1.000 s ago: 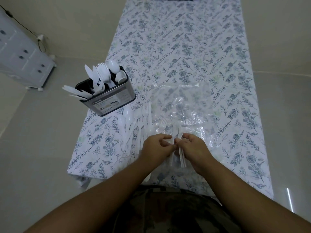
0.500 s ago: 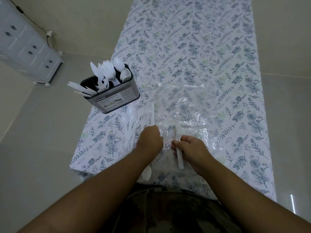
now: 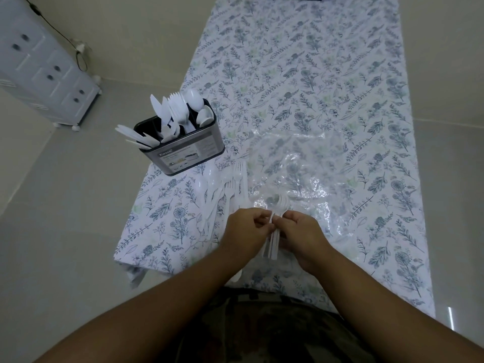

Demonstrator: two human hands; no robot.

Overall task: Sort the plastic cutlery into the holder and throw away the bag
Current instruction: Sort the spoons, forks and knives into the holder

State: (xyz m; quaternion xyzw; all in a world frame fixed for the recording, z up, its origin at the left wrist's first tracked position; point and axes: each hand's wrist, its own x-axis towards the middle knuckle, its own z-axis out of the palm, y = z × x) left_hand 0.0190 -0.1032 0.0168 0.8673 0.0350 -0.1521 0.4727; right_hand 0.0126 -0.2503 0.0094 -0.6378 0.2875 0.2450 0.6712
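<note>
One brand word — "Kassa" — on the cutlery holder's (image 3: pixel 180 153) front label.

1 head-worn wide-angle view looks forward and steeply down along the table (image 3: pixel 340 74), close above both forearms, floor visible on each side.

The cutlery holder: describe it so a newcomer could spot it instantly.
Start at the floral tablecloth and follow its left edge toward the near corner. There stands the cutlery holder, a dark metal box with a printed label. It alone holds white cutlery upright; the loose cutlery beside it lies flat.
</note>
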